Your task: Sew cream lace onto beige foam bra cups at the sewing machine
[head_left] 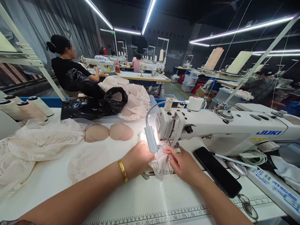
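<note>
White lace fabric (pixel 162 165) lies under the needle end of a white sewing machine (pixel 199 125). My left hand (pixel 140 157) rests at the fabric's left edge, its fingertips hidden behind the grey lamp head (pixel 151 139). On the right side, my right hand (pixel 184 162) presses the lace near the presser foot, thumb and fingers bent onto it. The lamp lights the spot between both hands. Left of my left hand lie two fanned stacks of beige round pads (pixel 97 132) and a sheer pale piece (pixel 86 162).
A black phone (pixel 217 172) and keys (pixel 248 207) lie right of my right hand. More lace (pixel 42 140) covers the left side, near thread cones (pixel 39 106). A black plastic bag (pixel 86 107) sits behind. A person in black (pixel 63 62) works at another machine.
</note>
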Demonstrator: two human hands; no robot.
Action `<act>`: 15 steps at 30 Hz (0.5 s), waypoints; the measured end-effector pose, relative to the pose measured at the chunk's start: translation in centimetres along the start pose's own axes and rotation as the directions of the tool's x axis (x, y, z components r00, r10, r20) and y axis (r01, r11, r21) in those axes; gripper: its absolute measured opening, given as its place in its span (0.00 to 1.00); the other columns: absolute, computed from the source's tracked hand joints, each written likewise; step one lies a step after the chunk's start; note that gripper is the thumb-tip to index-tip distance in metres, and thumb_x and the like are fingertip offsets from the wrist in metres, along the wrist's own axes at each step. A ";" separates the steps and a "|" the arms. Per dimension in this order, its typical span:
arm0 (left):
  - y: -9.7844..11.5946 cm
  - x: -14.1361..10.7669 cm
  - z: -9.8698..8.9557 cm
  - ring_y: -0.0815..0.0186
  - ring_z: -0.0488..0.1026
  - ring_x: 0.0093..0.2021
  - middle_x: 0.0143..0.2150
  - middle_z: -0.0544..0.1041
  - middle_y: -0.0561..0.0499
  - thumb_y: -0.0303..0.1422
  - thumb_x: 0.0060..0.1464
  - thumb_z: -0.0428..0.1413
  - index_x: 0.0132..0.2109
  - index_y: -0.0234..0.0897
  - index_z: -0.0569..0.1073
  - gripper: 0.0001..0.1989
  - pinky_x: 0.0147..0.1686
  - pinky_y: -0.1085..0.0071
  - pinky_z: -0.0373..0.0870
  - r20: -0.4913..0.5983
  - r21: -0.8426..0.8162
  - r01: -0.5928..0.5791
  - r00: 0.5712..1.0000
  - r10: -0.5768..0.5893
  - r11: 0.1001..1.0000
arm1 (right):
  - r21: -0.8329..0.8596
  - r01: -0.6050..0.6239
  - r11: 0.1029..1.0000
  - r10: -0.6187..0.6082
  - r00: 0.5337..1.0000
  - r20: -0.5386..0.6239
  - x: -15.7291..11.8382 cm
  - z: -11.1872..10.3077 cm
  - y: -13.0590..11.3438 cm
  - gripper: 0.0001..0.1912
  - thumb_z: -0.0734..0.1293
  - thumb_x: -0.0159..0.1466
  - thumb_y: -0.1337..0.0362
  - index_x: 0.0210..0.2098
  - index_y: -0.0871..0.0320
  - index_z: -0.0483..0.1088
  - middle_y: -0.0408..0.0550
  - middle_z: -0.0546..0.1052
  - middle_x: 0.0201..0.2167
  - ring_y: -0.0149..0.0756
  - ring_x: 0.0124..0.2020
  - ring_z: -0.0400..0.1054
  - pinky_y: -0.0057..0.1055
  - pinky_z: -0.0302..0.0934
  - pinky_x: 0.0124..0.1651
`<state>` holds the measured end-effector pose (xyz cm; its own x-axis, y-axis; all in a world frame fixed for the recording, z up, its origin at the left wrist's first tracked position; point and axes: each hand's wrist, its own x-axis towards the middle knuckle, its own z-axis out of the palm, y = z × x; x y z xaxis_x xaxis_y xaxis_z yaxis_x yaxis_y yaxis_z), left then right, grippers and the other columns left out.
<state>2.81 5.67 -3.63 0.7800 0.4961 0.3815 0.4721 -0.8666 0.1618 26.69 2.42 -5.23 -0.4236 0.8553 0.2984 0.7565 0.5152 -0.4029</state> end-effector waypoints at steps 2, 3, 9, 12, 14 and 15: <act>-0.1 -0.2 -1.0 0.59 0.72 0.37 0.33 0.74 0.50 0.29 0.56 0.56 0.31 0.38 0.71 0.05 0.46 0.60 0.65 0.054 0.023 0.006 0.999 -0.007 1.000 | -0.010 0.046 0.999 -0.047 0.998 -0.033 -0.2 -0.1 -0.1 0.14 0.56 0.69 0.73 0.48 0.57 0.70 0.51 0.78 0.36 0.45 0.39 0.71 0.40 0.68 0.39; 0.0 -0.3 -1.5 0.58 0.72 0.38 0.34 0.74 0.50 0.31 0.56 0.57 0.31 0.39 0.72 0.04 0.47 0.58 0.65 0.088 0.032 0.028 0.996 -0.030 0.999 | -0.019 0.082 0.996 -0.083 0.995 -0.058 -0.3 -0.1 -0.3 0.15 0.56 0.69 0.73 0.49 0.57 0.69 0.50 0.78 0.34 0.46 0.39 0.71 0.40 0.68 0.40; 1.3 -0.5 -2.7 0.55 0.72 0.42 0.42 0.76 0.47 0.35 0.51 0.59 0.44 0.40 0.75 0.12 0.41 0.62 0.66 0.203 0.033 0.141 0.969 -0.144 0.989 | 0.003 0.349 0.937 -0.347 0.932 -0.102 -0.5 -0.3 -2.4 0.24 0.61 0.67 0.72 0.61 0.54 0.60 0.53 0.77 0.56 0.47 0.57 0.70 0.44 0.65 0.52; 2.0 -0.7 -2.8 0.58 0.71 0.41 0.44 0.75 0.48 0.31 0.48 0.59 0.48 0.41 0.73 0.17 0.38 0.64 0.67 0.245 -0.022 0.097 0.965 -0.089 0.995 | -0.022 0.374 0.927 -0.375 0.925 -0.064 -0.4 0.1 -2.8 0.25 0.63 0.66 0.72 0.61 0.52 0.62 0.51 0.77 0.56 0.46 0.59 0.68 0.43 0.63 0.54; 2.1 -0.8 -2.9 0.59 0.70 0.38 0.42 0.75 0.49 0.28 0.47 0.58 0.44 0.40 0.73 0.14 0.35 0.64 0.66 0.281 0.000 0.089 0.956 -0.086 0.996 | -0.069 0.324 0.944 -0.327 0.945 -0.031 -0.3 0.6 -2.5 0.22 0.61 0.66 0.76 0.56 0.51 0.66 0.47 0.79 0.48 0.42 0.52 0.71 0.40 0.63 0.50; 2.1 -0.8 -2.9 0.59 0.70 0.36 0.40 0.75 0.49 0.27 0.47 0.57 0.41 0.39 0.73 0.11 0.34 0.64 0.65 0.289 0.033 0.096 0.952 -0.102 0.995 | -0.098 0.289 0.952 -0.291 0.957 -0.013 -0.2 0.9 -2.2 0.21 0.59 0.66 0.78 0.52 0.52 0.69 0.46 0.80 0.45 0.41 0.49 0.72 0.39 0.63 0.48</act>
<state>1.99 3.24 -0.96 0.8130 0.5762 0.0838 0.5586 -0.8124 0.1673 24.69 1.18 -5.14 -0.6192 0.6673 0.4139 0.6469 0.7323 -0.2130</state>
